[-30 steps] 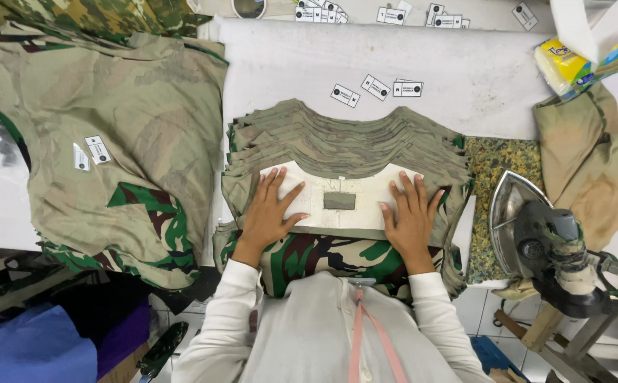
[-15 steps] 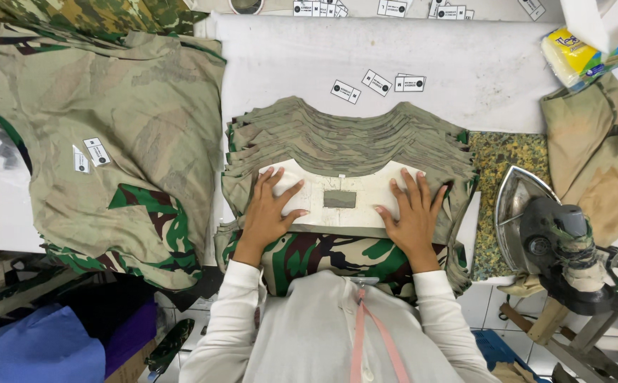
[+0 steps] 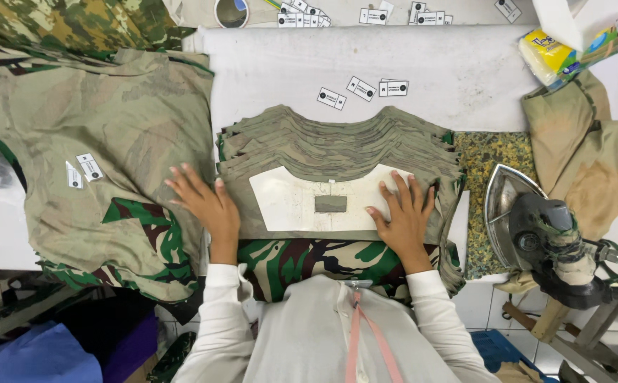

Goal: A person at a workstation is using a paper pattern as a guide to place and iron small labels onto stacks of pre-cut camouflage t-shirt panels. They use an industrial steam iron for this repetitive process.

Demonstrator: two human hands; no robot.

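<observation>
A stack of olive camouflage shirt pieces (image 3: 337, 138) lies on the white padded table (image 3: 422, 60), neck curves fanned toward the far side. On top sits a white cardboard template (image 3: 291, 202) with a small grey patch (image 3: 331, 204) at its middle. My right hand (image 3: 401, 216) presses flat on the template's right end, fingers spread. My left hand (image 3: 206, 202) rests flat with spread fingers at the stack's left edge, beside a large camouflage garment (image 3: 89, 163) spread to the left.
An electric iron (image 3: 536, 227) stands at the right on a mottled pad (image 3: 483, 159). Small white tags (image 3: 362, 89) lie beyond the stack. A tan cloth (image 3: 578, 152), a yellow packet (image 3: 554, 57) and a tape roll (image 3: 231, 10) sit at the far edge.
My left hand has slid off the white template to the left, onto the stack's edge beside the large garment. The right hand stays pressed on the template.
</observation>
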